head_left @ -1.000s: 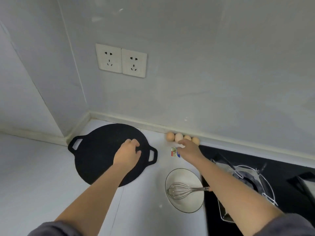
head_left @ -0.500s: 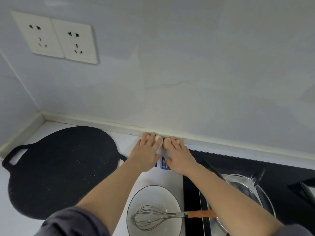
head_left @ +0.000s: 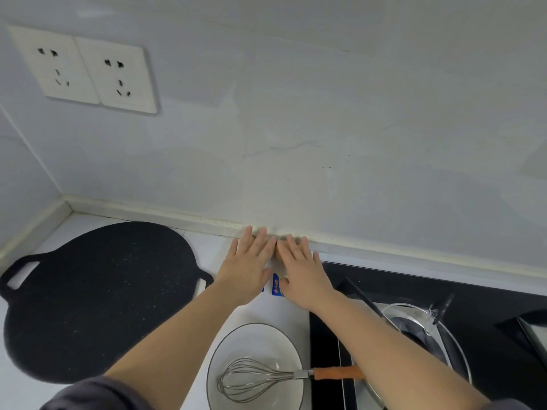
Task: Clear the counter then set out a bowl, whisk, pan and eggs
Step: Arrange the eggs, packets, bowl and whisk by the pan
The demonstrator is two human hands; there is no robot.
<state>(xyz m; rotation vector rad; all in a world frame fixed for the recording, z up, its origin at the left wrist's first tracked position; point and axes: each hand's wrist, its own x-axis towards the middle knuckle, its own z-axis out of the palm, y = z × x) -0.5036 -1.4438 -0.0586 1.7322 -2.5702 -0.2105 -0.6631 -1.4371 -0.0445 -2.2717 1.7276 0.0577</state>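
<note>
Nearest me, below both hands, a white bowl [head_left: 254,340] holds a wire whisk [head_left: 254,378] with an orange handle; the flat black two-handled pan [head_left: 97,300] lies left of my left hand [head_left: 250,267]. Eggs not discernible: anything under my palms is hidden. Left and right hand [head_left: 302,270] lie flat side by side, fingers straight, gripping nothing, fingertips at the wall's foot.
</note>
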